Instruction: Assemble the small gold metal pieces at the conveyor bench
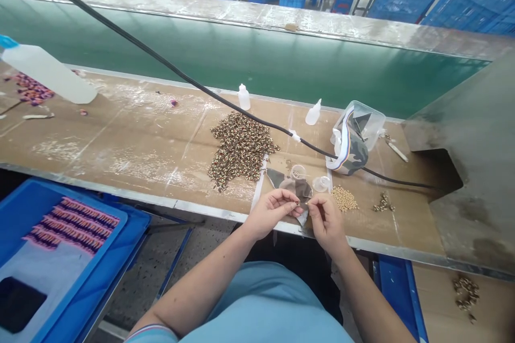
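My left hand [274, 211] is closed in a pinch, with a small dark-and-gold piece at its fingertips. Just to its right, my right hand [326, 221] pinches something tiny and pale, too small to identify; a narrow gap separates the fingertips. Behind the hands lie a camouflage cloth [301, 187], a round clear dish [298, 172] and another small clear dish [321, 184]. Pale round beads [343, 199] are gathered beside my right hand. A large heap of small brown-and-gold pieces [241, 150] spreads to the left, and a few similar pieces [383, 202] lie farther right.
A black cable [181, 72] crosses above the bench. Two small white squeeze bottles [243, 97] [313, 112] stand at the back. A clear tub [372, 126] with a camouflage cap [352, 153] is right; a metal wall [475, 161] bounds that end. A blue tray [120, 214] sits lower left.
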### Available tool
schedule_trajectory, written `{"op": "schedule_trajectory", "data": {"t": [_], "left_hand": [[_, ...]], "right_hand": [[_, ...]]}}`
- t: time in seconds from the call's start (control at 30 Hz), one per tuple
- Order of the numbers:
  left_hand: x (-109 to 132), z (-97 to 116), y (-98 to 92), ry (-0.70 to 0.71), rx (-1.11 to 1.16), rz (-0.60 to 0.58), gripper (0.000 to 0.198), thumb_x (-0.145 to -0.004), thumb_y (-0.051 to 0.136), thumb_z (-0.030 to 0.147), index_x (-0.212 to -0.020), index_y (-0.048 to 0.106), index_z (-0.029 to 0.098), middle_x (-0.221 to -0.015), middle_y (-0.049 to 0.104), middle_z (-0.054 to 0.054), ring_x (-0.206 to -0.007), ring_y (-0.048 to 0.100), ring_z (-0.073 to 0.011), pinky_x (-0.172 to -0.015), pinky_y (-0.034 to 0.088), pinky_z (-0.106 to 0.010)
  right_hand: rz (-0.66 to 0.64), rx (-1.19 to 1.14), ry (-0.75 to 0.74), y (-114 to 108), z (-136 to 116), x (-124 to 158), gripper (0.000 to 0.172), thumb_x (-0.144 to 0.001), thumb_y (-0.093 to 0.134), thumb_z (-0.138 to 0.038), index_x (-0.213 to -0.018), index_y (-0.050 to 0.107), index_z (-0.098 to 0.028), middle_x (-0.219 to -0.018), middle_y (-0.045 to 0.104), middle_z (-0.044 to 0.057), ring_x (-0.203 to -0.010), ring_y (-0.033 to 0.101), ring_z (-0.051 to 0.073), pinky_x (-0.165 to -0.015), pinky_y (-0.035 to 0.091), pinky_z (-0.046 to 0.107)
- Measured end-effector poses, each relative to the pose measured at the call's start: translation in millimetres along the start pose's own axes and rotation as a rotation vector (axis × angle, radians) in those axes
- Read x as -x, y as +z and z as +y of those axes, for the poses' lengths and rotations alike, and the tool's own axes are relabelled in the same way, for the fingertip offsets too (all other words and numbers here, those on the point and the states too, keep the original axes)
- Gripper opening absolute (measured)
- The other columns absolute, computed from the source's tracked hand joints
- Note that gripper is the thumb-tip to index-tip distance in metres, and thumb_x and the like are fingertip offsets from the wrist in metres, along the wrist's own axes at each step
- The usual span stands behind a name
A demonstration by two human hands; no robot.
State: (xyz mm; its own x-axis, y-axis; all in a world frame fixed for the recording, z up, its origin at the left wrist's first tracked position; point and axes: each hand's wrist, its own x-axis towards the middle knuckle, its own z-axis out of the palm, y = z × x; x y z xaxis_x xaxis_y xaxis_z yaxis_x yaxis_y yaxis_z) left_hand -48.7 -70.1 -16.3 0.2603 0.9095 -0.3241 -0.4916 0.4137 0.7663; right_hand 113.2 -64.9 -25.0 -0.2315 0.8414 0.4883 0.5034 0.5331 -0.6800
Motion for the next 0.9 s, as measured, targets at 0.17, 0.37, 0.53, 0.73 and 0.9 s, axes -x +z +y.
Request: {"op": "schedule_trajectory", "data": {"t": [0.17,0.37,0.53,0.73,0.9], "left_hand": [[0.4,1.6,-2.2,-0.029,0.006,-0.014,0.036,-0.061,0.081,0.035,-0.082,0.064,0.011,-0.066,0.067,-0.003,-0.063,0.064,-0.0113,-0.068,0.052,-0.024],[-0.6,2.9,-3.7,-0.050,0.026,-0.015,0.035,-0.059,0.082,0.030,-0.076,0.056,0.013,-0.062,0.066,-0.001,-0.060,0.065,-0.0113,-0.062,0.051,-0.021],[-1.8,2.5,-2.8,-0.062,0.003,-0.022,0.036,-0.059,0.082,0.030,-0.076,0.055,0.013,-0.061,0.066,-0.001,-0.060,0.065,-0.0109,-0.061,0.051,-0.020],[-1.8,1.4,-3.4,-0.058,-0.033,-0.023,0.035,-0.062,0.080,0.030,-0.077,0.055,0.013,-0.063,0.067,-0.002,-0.061,0.065,-0.0121,-0.062,0.051,-0.023],[-1.9,1.6,-2.9,-0.063,-0.035,-0.015,0.035,-0.061,0.081,0.030,-0.075,0.054,0.013,-0.061,0.066,-0.001,-0.059,0.065,-0.0110,-0.061,0.051,-0.022]], "right_hand": [[-0.021,-0.007,-0.034,1.6,-2.6,-0.1,0.010,-0.089,0.045,-0.015,-0.083,0.049,-0.022,-0.076,0.056,0.000,-0.070,0.054,0.014,-0.062,0.043,0.027],[-0.055,-0.003,-0.044,2.9,-4.1,1.2,0.011,-0.091,0.043,-0.016,-0.084,0.049,-0.022,-0.077,0.058,0.001,-0.071,0.055,0.014,-0.062,0.044,0.026],[-0.089,0.018,-0.028,3.2,-3.6,2.1,0.011,-0.092,0.042,-0.017,-0.085,0.049,-0.022,-0.078,0.058,0.001,-0.072,0.056,0.013,-0.063,0.046,0.026],[-0.111,0.024,-0.011,4.1,-2.3,3.4,0.011,-0.092,0.042,-0.019,-0.085,0.049,-0.022,-0.078,0.058,0.002,-0.073,0.057,0.014,-0.063,0.046,0.026],[-0.111,0.034,-0.010,4.6,-1.4,3.7,0.010,-0.092,0.043,-0.018,-0.085,0.050,-0.022,-0.079,0.058,0.002,-0.073,0.056,0.013,-0.063,0.045,0.025]]}}
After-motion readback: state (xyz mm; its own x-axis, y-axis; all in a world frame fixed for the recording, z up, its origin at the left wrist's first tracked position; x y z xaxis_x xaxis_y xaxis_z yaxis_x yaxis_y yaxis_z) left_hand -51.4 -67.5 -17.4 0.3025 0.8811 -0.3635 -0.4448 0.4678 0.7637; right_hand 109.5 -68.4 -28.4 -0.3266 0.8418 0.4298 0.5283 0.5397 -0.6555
